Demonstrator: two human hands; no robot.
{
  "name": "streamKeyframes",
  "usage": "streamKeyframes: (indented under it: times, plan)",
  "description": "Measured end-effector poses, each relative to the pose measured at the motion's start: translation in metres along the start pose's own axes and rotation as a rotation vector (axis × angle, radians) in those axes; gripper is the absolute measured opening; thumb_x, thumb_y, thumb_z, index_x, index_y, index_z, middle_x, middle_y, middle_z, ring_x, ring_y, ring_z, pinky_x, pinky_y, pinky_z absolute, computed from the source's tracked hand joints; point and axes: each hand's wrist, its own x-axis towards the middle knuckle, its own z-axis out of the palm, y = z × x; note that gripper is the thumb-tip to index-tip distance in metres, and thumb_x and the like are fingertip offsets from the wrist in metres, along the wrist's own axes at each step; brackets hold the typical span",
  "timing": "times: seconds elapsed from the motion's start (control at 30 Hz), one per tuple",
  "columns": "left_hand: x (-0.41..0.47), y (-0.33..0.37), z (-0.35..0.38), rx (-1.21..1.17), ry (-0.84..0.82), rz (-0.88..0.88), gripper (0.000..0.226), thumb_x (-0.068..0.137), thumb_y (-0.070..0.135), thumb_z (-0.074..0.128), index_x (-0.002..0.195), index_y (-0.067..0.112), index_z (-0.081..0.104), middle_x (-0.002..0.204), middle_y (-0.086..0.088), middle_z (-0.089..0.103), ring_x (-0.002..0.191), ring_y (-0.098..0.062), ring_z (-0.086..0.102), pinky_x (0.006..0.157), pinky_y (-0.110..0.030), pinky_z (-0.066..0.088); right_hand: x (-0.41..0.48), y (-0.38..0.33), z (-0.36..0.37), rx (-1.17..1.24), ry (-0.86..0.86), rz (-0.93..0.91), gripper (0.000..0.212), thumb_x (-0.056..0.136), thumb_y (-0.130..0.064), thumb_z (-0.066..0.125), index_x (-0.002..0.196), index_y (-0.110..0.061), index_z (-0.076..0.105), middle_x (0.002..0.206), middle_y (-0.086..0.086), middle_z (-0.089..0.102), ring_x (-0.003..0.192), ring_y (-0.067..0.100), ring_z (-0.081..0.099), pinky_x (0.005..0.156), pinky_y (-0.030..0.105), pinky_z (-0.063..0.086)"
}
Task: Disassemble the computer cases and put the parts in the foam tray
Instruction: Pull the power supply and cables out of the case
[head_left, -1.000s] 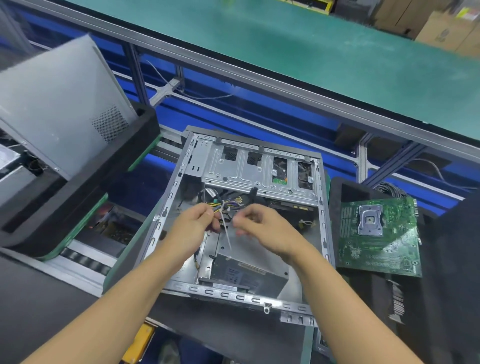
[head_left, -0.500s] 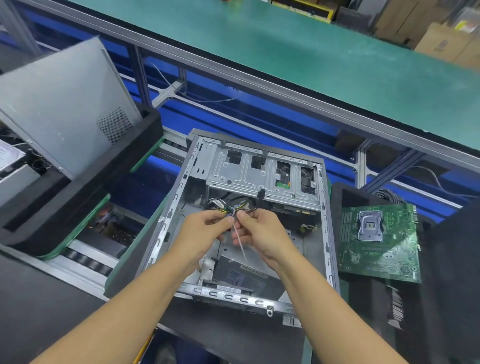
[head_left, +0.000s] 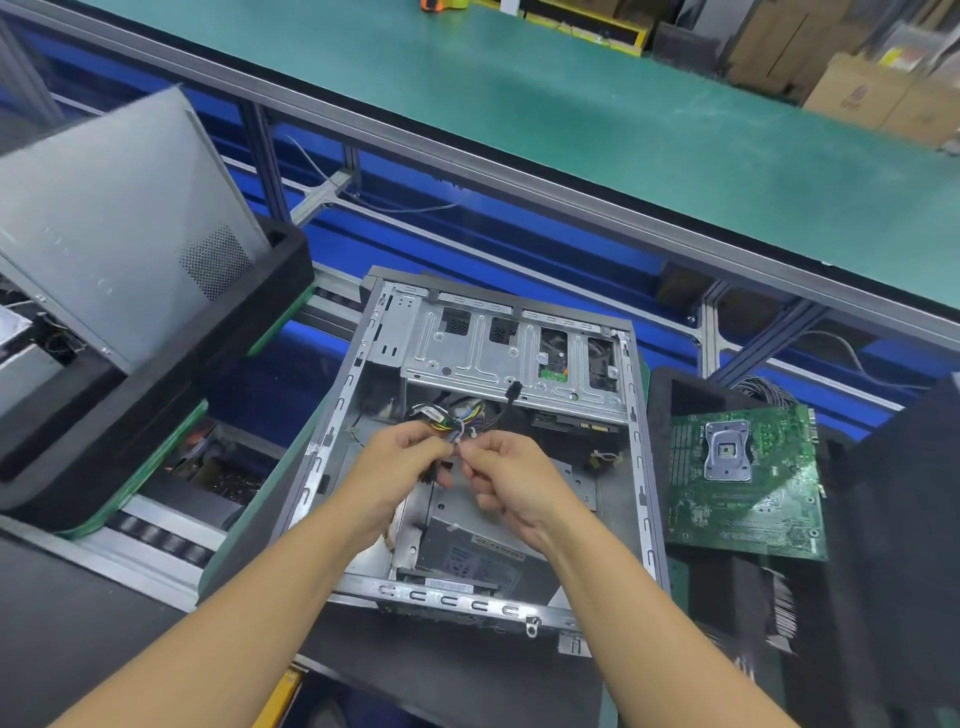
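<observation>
- Computer case (head_left: 452, 600): grey metal chassis with its side open. It lies flat at the centre of the head view, between two black foam trays.
- Drive cage (head_left: 467, 353): perforated steel bracket across the far end of the case interior.
- Wire bundle (head_left: 447, 415): multicoloured leads (yellow, blue, black, white) gathered just below the drive cage, raised above the case floor and held between both hands.
- Left hand (head_left: 400, 467): reaches into the case from the near left. Its fingers are curled and its tips are closed on the near end of the wire bundle.
- Right hand (head_left: 519, 483): reaches in from the near right. Thumb and forefinger are pressed together on the bundle, touching the left fingertips, and the remaining fingers are curled in. Whether a tie or clip sits between the tips cannot be told.
- Black plug (head_left: 513, 389): on a short dark lead that hangs from the lower edge of the drive cage, apart from both hands.
- Power supply (head_left: 467, 558): grey box with a label, seated in the near end of the case, partly under the wrists.
- Foam tray (head_left: 670, 405): black, just beside the case on the right.
- Motherboard (head_left: 748, 499): green board that lies flat on this tray, socket facing up.
- Second foam tray (head_left: 249, 312): black, to the left of the case and apart from it.
- Side panel (head_left: 114, 218): grey sheet with a vent grille that stands tilted in the second tray.
- Green belt (head_left: 571, 104): long surface across the far side, beyond a blue frame.
- Cardboard boxes (head_left: 872, 98): stacked at the far right, past the belt.
</observation>
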Motion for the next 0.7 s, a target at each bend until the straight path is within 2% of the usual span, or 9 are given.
streamKeyframes:
  times: [0.07,0.13,0.23,0.3,0.4,0.47,0.53,0.6,0.7]
  plan:
    - [0.002,0.001,-0.003,-0.003,-0.005,-0.029,0.012,0.091,0.015,0.065,0.089,0.005,0.072,0.069,-0.010,0.065,0.058,-0.015,0.056,0.078,-0.033,0.046,0.001,0.001,0.000,-0.129,0.077,-0.047,0.016,0.094,-0.020,0.066,0.080,-0.016,0.061,0.063,0.003,0.048,0.049,0.012,0.030,0.045,0.027,0.020]
    - [0.004,0.001,-0.004,-0.039,-0.010,-0.051,0.018,0.094,0.023,0.064,0.089,0.008,0.072,0.070,-0.012,0.064,0.057,-0.015,0.054,0.076,-0.028,0.045,0.001,0.002,0.002,-0.173,0.146,-0.091,0.022,0.091,-0.025,0.070,0.071,-0.020,0.061,0.060,0.000,0.046,0.050,0.012,0.031,0.047,0.026,0.022]
    - [0.009,0.002,-0.001,-0.095,-0.014,-0.046,0.016,0.095,0.022,0.064,0.091,0.009,0.073,0.060,0.003,0.064,0.050,-0.008,0.054,0.057,-0.012,0.046,0.002,0.001,0.006,-0.059,0.167,-0.089,0.021,0.092,-0.023,0.069,0.072,-0.018,0.068,0.051,-0.009,0.039,0.046,0.008,0.027,0.042,0.021,0.022]
    - [0.011,0.003,-0.002,-0.168,-0.040,-0.070,0.012,0.094,0.018,0.065,0.093,0.008,0.073,0.069,0.003,0.070,0.051,-0.009,0.055,0.059,-0.016,0.049,0.002,0.001,0.008,0.022,0.162,-0.073,0.019,0.093,-0.020,0.068,0.075,-0.017,0.068,0.048,-0.010,0.037,0.043,0.007,0.025,0.040,0.021,0.019]
    - [0.013,0.002,-0.003,-0.248,-0.083,-0.138,0.010,0.091,0.015,0.068,0.099,0.009,0.072,0.091,-0.003,0.075,0.057,-0.015,0.060,0.069,-0.026,0.049,0.003,0.002,0.010,-0.158,0.254,-0.167,0.022,0.093,-0.022,0.068,0.071,-0.020,0.065,0.049,-0.014,0.045,0.043,0.001,0.038,0.044,0.015,0.030]
    - [0.015,0.002,-0.004,-0.297,-0.091,-0.171,0.012,0.089,0.013,0.070,0.101,0.010,0.070,0.096,-0.006,0.074,0.059,-0.018,0.062,0.069,-0.028,0.048,0.003,0.004,0.013,-0.322,0.331,-0.237,0.023,0.093,-0.022,0.066,0.070,-0.022,0.062,0.053,-0.013,0.050,0.045,-0.004,0.045,0.047,0.011,0.035]
    - [0.017,0.000,-0.004,-0.326,-0.102,-0.200,0.014,0.088,0.011,0.070,0.102,0.010,0.069,0.099,-0.008,0.074,0.061,-0.020,0.065,0.069,-0.028,0.049,0.002,0.008,0.016,-0.345,0.374,-0.244,0.024,0.092,-0.022,0.065,0.069,-0.021,0.063,0.048,-0.014,0.051,0.044,-0.006,0.045,0.046,0.010,0.034]
    - [0.019,0.000,-0.003,-0.331,-0.141,-0.213,0.010,0.089,0.009,0.068,0.099,0.011,0.068,0.100,-0.009,0.074,0.065,-0.020,0.068,0.071,-0.029,0.048,-0.001,0.010,0.019,-0.311,0.395,-0.217,0.023,0.090,-0.023,0.063,0.068,-0.017,0.068,0.045,-0.016,0.056,0.043,-0.004,0.046,0.045,0.011,0.031]
    - [0.022,0.000,0.000,-0.349,-0.171,-0.221,0.010,0.089,0.003,0.064,0.091,0.012,0.064,0.090,-0.008,0.074,0.065,-0.019,0.070,0.068,-0.030,0.043,-0.010,0.012,0.020,-0.416,0.444,-0.226,0.016,0.091,-0.030,0.061,0.084,-0.019,0.070,0.068,-0.010,0.071,0.064,0.000,0.060,0.058,0.022,0.044]
